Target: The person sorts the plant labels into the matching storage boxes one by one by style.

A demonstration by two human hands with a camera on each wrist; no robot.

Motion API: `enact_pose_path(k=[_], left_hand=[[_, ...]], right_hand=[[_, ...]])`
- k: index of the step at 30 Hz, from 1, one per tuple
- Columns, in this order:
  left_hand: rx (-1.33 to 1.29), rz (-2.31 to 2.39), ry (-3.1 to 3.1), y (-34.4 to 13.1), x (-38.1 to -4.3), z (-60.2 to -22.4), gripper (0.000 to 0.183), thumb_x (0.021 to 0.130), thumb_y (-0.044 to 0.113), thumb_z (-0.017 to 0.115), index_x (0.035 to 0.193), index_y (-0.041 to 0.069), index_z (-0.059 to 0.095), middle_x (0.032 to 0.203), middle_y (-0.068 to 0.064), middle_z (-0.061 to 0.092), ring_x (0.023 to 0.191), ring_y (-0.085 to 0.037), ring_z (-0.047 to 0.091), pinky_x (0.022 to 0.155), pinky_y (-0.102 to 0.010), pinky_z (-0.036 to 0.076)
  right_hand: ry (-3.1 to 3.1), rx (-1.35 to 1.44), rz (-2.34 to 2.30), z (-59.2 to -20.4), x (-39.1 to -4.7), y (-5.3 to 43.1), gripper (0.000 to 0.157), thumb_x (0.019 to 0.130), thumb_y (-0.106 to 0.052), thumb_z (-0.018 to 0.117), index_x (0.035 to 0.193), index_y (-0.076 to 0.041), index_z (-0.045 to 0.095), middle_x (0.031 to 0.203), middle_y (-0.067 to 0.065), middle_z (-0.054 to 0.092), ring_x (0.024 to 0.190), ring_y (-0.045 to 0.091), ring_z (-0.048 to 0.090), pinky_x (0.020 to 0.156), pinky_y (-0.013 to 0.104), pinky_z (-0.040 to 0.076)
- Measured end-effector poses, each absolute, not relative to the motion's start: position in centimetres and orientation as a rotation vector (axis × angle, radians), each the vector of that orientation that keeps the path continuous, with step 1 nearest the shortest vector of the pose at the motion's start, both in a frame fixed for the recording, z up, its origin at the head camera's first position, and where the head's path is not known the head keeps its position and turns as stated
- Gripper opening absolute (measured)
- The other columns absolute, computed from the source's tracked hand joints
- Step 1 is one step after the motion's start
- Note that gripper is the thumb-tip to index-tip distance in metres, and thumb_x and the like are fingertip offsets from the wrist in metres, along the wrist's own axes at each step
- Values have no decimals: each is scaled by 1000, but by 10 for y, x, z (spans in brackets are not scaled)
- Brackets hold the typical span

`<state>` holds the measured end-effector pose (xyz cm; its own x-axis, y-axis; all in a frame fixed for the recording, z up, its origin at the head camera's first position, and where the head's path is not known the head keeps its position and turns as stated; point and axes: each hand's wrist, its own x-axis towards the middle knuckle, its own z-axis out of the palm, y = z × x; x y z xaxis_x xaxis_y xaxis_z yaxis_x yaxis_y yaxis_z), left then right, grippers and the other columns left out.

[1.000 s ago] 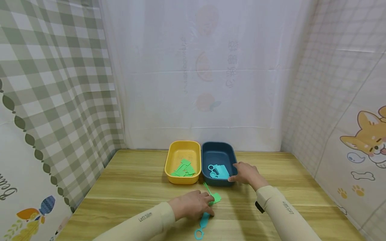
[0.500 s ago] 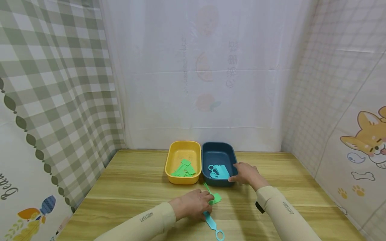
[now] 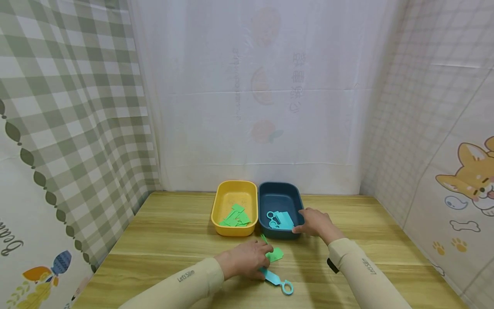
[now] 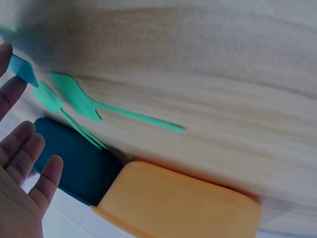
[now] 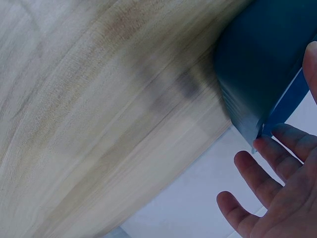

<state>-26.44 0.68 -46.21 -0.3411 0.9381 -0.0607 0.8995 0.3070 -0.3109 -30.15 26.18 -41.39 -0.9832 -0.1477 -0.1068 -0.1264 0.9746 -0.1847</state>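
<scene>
In the head view my left hand [image 3: 248, 259] pinches a light-blue flat tag [image 3: 272, 277] with a ring at its end, low over the table. The left wrist view shows the blue tag [image 4: 22, 69] between thumb and forefinger, with the other fingers spread. Two green tags [image 4: 74, 96] with thin tails lie on the table beside this hand. My right hand [image 3: 317, 224] rests against the front right corner of the dark blue bin [image 3: 279, 195], fingers fairly straight. Its fingertips [image 5: 262, 144] touch the bin's rim in the right wrist view. Several blue tags [image 3: 284, 220] lie inside that bin.
A yellow bin [image 3: 236, 194] holding several green tags [image 3: 236, 216] stands directly left of the blue bin. Both bins sit on the wooden table [image 3: 173, 231] near its back edge. A white curtain [image 3: 193, 128] hangs behind, with patterned cloth on both sides.
The ring end of the blue tag in my left hand has swung to the right and slightly up, from pointing toward me to pointing right. My right hand stays at the blue bin.
</scene>
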Motion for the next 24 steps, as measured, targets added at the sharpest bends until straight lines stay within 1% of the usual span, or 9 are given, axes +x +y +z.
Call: enact_pose_path(k=[5, 9, 14, 18, 24], left_hand=[[-1672, 413, -2424, 5, -268, -458, 21, 87, 55, 69, 88, 35, 73, 125, 5, 58, 114, -11, 53, 81, -25, 44], [-1638, 353, -2426, 3, -272, -456, 21, 85, 53, 72, 87, 32, 74, 124, 4, 60, 112, -11, 54, 76, -23, 42], [-1590, 299, -2429, 1, -275, -452, 21, 85, 51, 74, 88, 30, 75, 122, 3, 61, 109, -13, 54, 78, -25, 42], [-1545, 310, -2423, -1, -279, -447, 22, 85, 51, 73, 89, 30, 76, 120, 3, 61, 109, -13, 54, 81, -28, 43], [-1445, 336, -2420, -3, -285, -440, 25, 85, 54, 72, 90, 30, 79, 120, 5, 60, 109, -12, 54, 77, -27, 45]], right_hand=[[2997, -211, -267, -413, -301, 262, 79, 83, -45, 77, 137, 6, 52, 137, 31, 49, 123, 48, 50, 94, 67, 39], [2999, -219, -262, -413, -301, 263, 79, 83, -46, 77, 137, 6, 52, 137, 31, 50, 123, 48, 50, 94, 68, 39], [2998, -222, -256, -413, -301, 262, 80, 83, -46, 77, 138, 6, 52, 138, 31, 50, 123, 48, 50, 94, 68, 39], [2997, -219, -263, -413, -301, 262, 80, 83, -46, 77, 138, 5, 51, 138, 31, 49, 123, 48, 50, 93, 67, 39], [3001, -223, -274, -413, -301, 263, 79, 83, -45, 78, 138, 6, 52, 138, 31, 49, 123, 48, 50, 93, 68, 39]])
